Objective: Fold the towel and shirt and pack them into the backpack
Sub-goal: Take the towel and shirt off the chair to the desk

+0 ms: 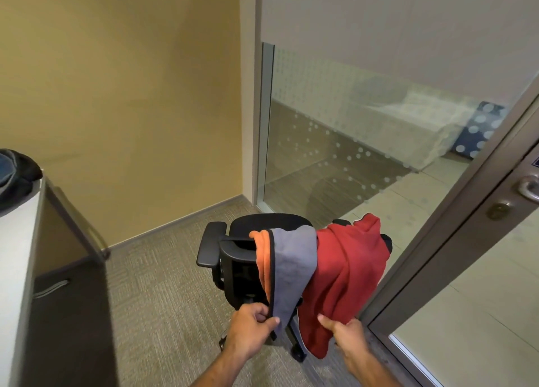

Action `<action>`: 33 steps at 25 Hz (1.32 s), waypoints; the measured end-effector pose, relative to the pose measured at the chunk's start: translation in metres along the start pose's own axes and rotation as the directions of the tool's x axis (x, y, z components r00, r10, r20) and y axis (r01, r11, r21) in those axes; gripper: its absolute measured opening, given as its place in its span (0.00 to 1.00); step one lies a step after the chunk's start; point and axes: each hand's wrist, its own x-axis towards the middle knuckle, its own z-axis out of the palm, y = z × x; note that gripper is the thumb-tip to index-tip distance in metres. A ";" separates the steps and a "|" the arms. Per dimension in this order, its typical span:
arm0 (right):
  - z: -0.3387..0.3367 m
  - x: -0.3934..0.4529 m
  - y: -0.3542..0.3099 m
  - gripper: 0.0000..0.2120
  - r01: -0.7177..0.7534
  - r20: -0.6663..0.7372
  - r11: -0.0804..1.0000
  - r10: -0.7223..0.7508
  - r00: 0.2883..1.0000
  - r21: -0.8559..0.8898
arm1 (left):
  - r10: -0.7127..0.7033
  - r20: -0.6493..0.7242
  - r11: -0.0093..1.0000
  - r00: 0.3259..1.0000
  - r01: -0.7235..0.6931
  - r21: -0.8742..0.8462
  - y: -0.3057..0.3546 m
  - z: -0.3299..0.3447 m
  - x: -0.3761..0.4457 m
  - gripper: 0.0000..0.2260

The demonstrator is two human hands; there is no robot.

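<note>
Low centre of frame: black mesh office chair (pixel 242 258), seen from behind, with two cloths draped over its backrest

Grey microfibre towel with black piping and an orange reverse side (pixel 291 264) hangs over the top of the backrest, long axis running down toward the floor, lower corner just right of the chair's centre. Red knit shirt (pixel 350 270) hangs just to the right of it, touching and partly tucked under the towel's right edge, also long axis downward, its hem lower than the towel's

Left hand (pixel 253 327) at the towel's lower corner, thumb and curled fingers pinching the piped edge. Right hand (pixel 348 338) at the shirt's lower edge, thumb pressed on the red fabric, fingers curled beneath; appears to be gripping the hem. Each hand is directly below its own cloth; both cloths rise up and away from the hands toward the chair top, so freeing them likely means lifting up and pulling back off the backrest

Dark bundle, possibly the backpack (pixel 14 176), sits on a white worktop (pixel 14 241) at the left edge of frame, well apart from the chair, nearer the left hand's side. Too little shows to be sure of it

No brand, label or legible writing on towel, shirt or chair. A small blue sign at the right edge by the metal door handle (pixel 529 188) is cut off and unreadable
</note>
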 end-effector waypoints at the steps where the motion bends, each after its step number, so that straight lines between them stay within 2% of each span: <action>1: -0.001 0.002 0.005 0.12 0.008 -0.023 1.000 -0.009 1.000 -0.023 | 0.001 -0.016 1.000 1.000 -0.001 -0.002 -0.001 0.001 -0.002 0.12; 5: -0.015 -0.011 0.020 0.07 0.071 -0.067 0.988 -0.081 0.994 -0.135 | 0.063 -0.025 0.997 0.998 -0.064 -0.032 -0.001 -0.004 -0.021 0.06; 10: -0.045 -0.057 0.011 0.11 0.176 -0.123 0.978 -0.189 0.974 -0.112 | 0.278 -0.108 0.951 0.954 -0.290 -0.111 0.032 -0.017 -0.062 0.03; 12: -0.056 -0.086 -0.018 0.15 0.234 -0.063 0.971 -0.237 0.969 -0.053 | 0.332 -0.155 0.920 0.930 -0.356 -0.163 0.055 -0.030 -0.073 0.06; 14: -0.067 -0.116 -0.059 0.22 0.296 0.075 0.955 -0.293 0.953 -0.029 | 0.382 -0.189 0.888 0.905 -0.416 -0.196 0.076 -0.047 -0.078 0.10; 16: -0.076 -0.147 -0.107 0.23 0.407 0.233 0.905 -0.372 0.898 -0.122 | 0.447 -0.196 0.860 0.873 -0.479 -0.173 0.099 -0.067 -0.080 0.15; 17: -0.079 -0.158 -0.129 0.21 0.498 0.277 0.827 -0.431 0.859 -0.259 | 0.484 -0.196 0.845 0.853 -0.514 -0.150 0.110 -0.078 -0.080 0.17; 18: -0.081 -0.163 -0.152 0.18 0.588 0.304 0.675 -0.504 0.808 -0.445 | 0.519 -0.200 0.826 0.831 -0.548 -0.133 0.122 -0.088 -0.079 0.17; 19: -0.079 -0.168 -0.177 0.14 0.624 0.310 0.471 -0.583 0.750 -0.623 | 0.545 -0.209 0.807 0.812 -0.576 -0.130 0.134 -0.099 -0.077 0.15; 20: -0.075 -0.170 -0.202 0.12 0.609 0.307 0.280 -0.666 0.680 -0.742 | 0.558 -0.223 0.795 0.799 -0.592 -0.130 0.145 -0.109 -0.074 0.13; 21: -0.068 -0.171 -0.226 0.13 0.580 0.305 0.150 -0.731 0.611 -0.801 | 0.560 -0.246 0.791 0.791 -0.599 -0.127 0.156 -0.119 -0.069 0.10; 23: -0.045 -0.168 -0.271 0.15 0.573 0.323 0.033 -0.799 0.507 -0.819 | 0.562 -0.309 0.784 0.767 -0.613 -0.094 0.174 -0.139 -0.054 0.06; 27: 0.016 -0.143 -0.332 0.13 0.645 0.415 -0.087 -0.827 0.378 -0.760 | 0.551 -0.382 0.787 0.742 -0.614 -0.057 0.210 -0.172 -0.021 0.05; 29: 0.051 -0.133 -0.353 0.13 0.727 0.451 -0.087 -0.832 0.322 -0.681 | 0.546 -0.412 0.787 0.730 -0.615 -0.046 0.227 -0.189 -0.006 0.05; 30: 0.067 -0.129 -0.362 0.13 0.780 0.451 -0.047 -0.837 0.310 -0.624 | 0.544 -0.429 0.786 0.721 -0.617 -0.040 0.235 -0.198 0.001 0.04; 33: 0.117 -0.116 -0.386 0.10 0.905 0.413 0.216 -0.834 0.366 -0.365 | 0.527 -0.490 0.784 0.695 -0.619 -0.035 0.256 -0.232 0.023 0.05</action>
